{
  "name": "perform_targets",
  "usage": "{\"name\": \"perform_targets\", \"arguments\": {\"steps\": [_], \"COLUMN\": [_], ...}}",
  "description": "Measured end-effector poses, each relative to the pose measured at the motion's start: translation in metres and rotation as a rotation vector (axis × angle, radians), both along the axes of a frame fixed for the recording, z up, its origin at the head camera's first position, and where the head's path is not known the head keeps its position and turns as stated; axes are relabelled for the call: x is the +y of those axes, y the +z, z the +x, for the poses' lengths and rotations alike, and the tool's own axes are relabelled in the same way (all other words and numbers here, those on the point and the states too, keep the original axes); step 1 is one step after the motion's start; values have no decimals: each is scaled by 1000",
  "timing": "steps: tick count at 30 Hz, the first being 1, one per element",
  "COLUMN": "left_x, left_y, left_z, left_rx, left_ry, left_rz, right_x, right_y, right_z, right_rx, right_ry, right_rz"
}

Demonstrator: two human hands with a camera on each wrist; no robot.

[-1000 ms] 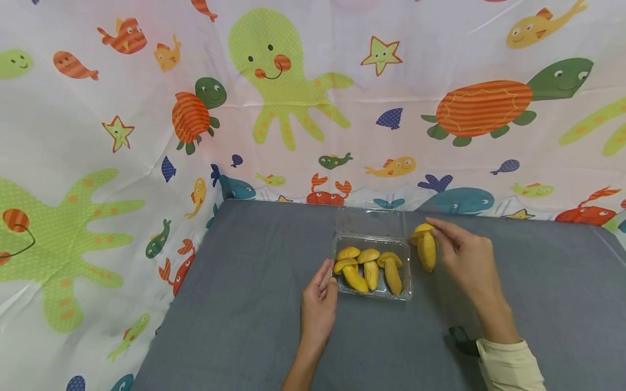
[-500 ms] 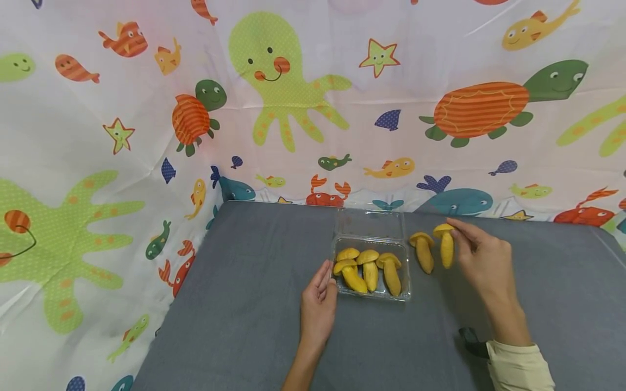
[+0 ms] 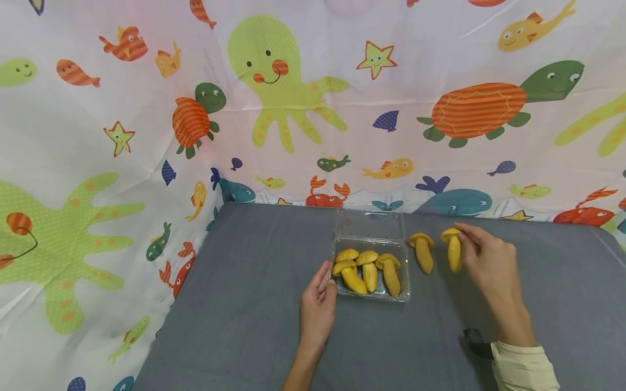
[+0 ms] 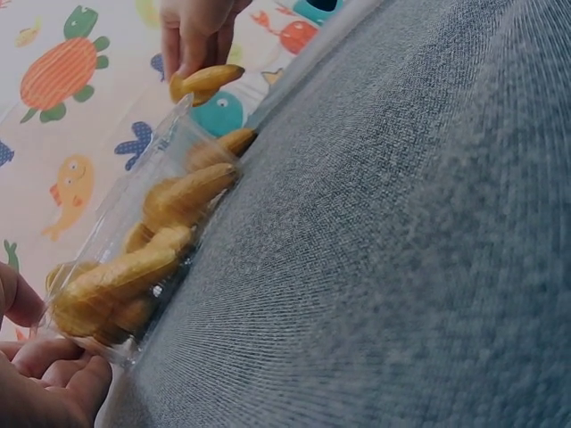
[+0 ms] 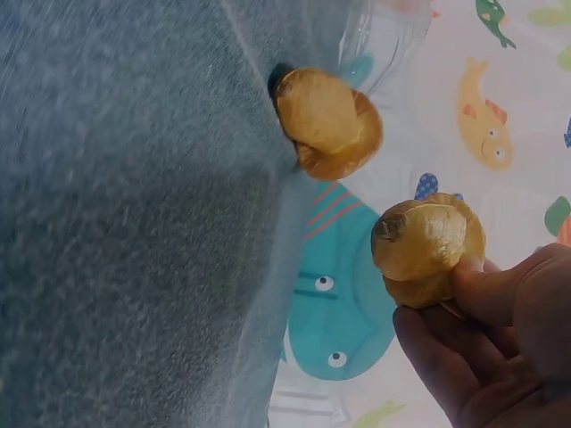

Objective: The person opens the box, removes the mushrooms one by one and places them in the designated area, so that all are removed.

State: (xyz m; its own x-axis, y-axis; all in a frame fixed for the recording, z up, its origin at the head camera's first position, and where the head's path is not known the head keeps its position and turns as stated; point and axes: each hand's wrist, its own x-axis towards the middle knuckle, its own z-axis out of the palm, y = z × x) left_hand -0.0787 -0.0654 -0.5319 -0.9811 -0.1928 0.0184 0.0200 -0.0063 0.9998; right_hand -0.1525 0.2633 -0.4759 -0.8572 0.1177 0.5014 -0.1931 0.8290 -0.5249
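A clear plastic clamshell box point(image 3: 371, 297) lies on the table with its lid point(image 3: 370, 224) folded back. Inside it are several yellow mushrooms point(image 3: 370, 274) with their stems toward me. My left hand point(image 3: 319, 309) grips the box's left edge, thumb and fingers on either side of the wall in the left wrist view. Off to the right of the box, my right hand point(image 3: 491, 266) pinches another yellow mushroom point(image 3: 455, 252) by its cap, stem hanging down. Between that one and the box, a mushroom point(image 3: 423, 253) lies on the table; it also shows in the right wrist view.
Grey cloth covers the table point(image 3: 235, 304). A white curtain point(image 3: 303, 108) printed with sea animals rises behind the table and along its left side. A dark strap point(image 3: 476, 343) hangs by the right sleeve point(image 3: 523, 364).
My right hand has moved right with its mushroom, which earlier overlapped the one lying beside the box and now stands apart from it. The left hand stays on the box.
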Motion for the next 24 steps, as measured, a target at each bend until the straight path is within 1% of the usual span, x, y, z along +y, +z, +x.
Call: {"name": "perform_targets", "arguments": {"steps": [8, 18, 24], "left_x": [-1, -1, -1], "left_y": [0, 3, 2], "left_z": [-1, 0, -1], "left_rx": [1, -26, -31], "left_ry": [0, -6, -5], "left_rz": [3, 14, -1], "right_x": [7, 5, 8], "right_y": [-4, -5, -10], "right_z": [-2, -7, -10], "right_rx": [-66, -122, -155], "right_ry": [10, 28, 42], "right_rz": [23, 42, 55]}}
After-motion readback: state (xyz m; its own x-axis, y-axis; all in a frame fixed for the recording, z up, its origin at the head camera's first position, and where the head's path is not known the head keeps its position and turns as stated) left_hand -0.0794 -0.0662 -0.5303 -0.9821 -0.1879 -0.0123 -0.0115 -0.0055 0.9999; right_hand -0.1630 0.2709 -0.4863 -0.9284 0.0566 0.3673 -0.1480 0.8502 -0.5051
